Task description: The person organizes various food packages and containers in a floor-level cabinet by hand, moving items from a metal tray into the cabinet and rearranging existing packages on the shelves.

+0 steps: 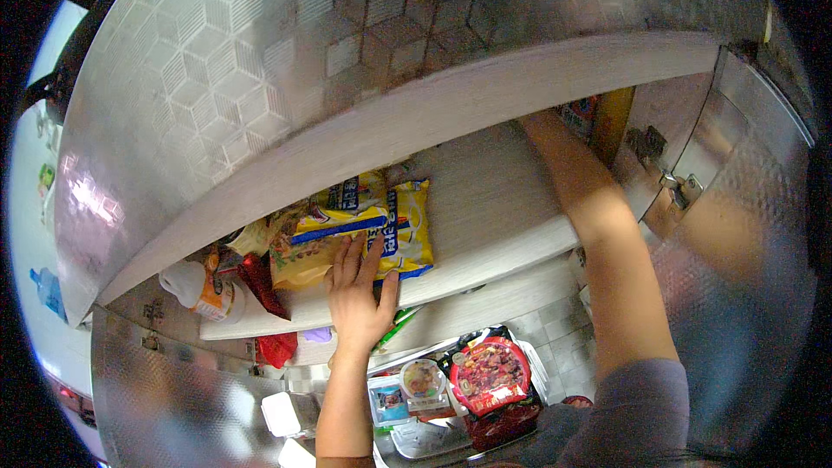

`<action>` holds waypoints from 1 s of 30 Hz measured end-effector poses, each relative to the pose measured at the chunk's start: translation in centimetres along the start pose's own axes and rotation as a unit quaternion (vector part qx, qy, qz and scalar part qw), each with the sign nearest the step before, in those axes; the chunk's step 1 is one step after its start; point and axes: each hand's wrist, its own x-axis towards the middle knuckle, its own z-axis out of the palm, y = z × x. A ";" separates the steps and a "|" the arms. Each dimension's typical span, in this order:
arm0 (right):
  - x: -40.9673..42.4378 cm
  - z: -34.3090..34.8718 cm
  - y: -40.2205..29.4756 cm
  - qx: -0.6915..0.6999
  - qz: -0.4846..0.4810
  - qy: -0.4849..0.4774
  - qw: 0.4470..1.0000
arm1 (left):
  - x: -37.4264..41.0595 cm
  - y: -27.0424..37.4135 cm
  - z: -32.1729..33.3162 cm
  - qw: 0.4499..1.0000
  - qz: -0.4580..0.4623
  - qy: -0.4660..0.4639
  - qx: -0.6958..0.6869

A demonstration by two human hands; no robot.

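Note:
My left hand (357, 292) lies palm down on yellow-and-blue food packets, its fingers apart and pressing on the lower one. One yellow packet (411, 227) lies on the cabinet shelf (487, 188). Another packet (341, 221) overlaps it on the left, and a tan clear-fronted bag (302, 263) lies beside my fingers. My right forearm (585, 188) reaches deep into the cabinet at the right. The right hand itself is hidden behind the cabinet's upper edge. Near that forearm stands a dark printed package (580, 114) against the cabinet's side.
A white bottle with an orange label (211, 296) and a shiny red wrapper (263, 283) are at the shelf's left. Below, a clear bin (422, 439) holds a red food bowl (491, 374) and several packs. Metallic doors (188, 390) flank the opening; hinges (679, 188) protrude at right.

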 end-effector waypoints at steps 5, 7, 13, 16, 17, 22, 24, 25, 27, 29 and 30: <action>-1.1 0.8 -0.3 0.015 -0.114 0.103 0.988 | 0.2 0.2 0.1 1.000 0.007 0.006 -0.010; -1.8 0.8 -1.0 -0.049 -0.163 0.095 0.981 | 0.1 0.2 0.2 1.000 0.009 0.011 -0.009; -6.6 -3.2 -8.1 -0.103 -0.175 -0.165 0.965 | -0.3 -0.5 0.5 1.000 0.018 0.026 -0.001; -9.1 -4.9 -9.9 -0.119 -0.229 -0.161 0.953 | -0.3 -0.2 0.4 1.000 0.014 0.024 -0.005; -9.9 -5.9 -10.6 -0.120 -0.250 -0.162 0.947 | -0.3 -0.2 0.4 0.999 0.017 0.027 -0.005; -14.5 -12.1 -12.2 -0.020 -0.280 -0.055 0.958 | -0.4 -0.7 0.1 0.998 0.027 0.048 -0.011; -15.9 -14.1 -11.5 0.000 -0.283 -0.036 0.958 | -0.4 -0.5 0.2 0.998 0.032 0.058 -0.013; -16.5 -14.8 -11.4 0.011 -0.265 -0.046 0.963 | -0.4 -0.6 0.1 0.997 0.031 0.061 -0.021; -17.6 -15.9 -11.3 0.034 -0.225 -0.068 0.971 | -0.5 -0.7 0.1 0.997 0.031 0.064 -0.035; -18.1 -17.0 -11.0 0.051 -0.213 -0.087 0.972 | -0.6 -0.8 0.2 0.997 0.030 0.069 -0.036; -18.0 -18.0 -10.9 0.076 -0.218 -0.096 0.968 | -0.6 -0.8 0.2 0.996 0.030 0.074 -0.038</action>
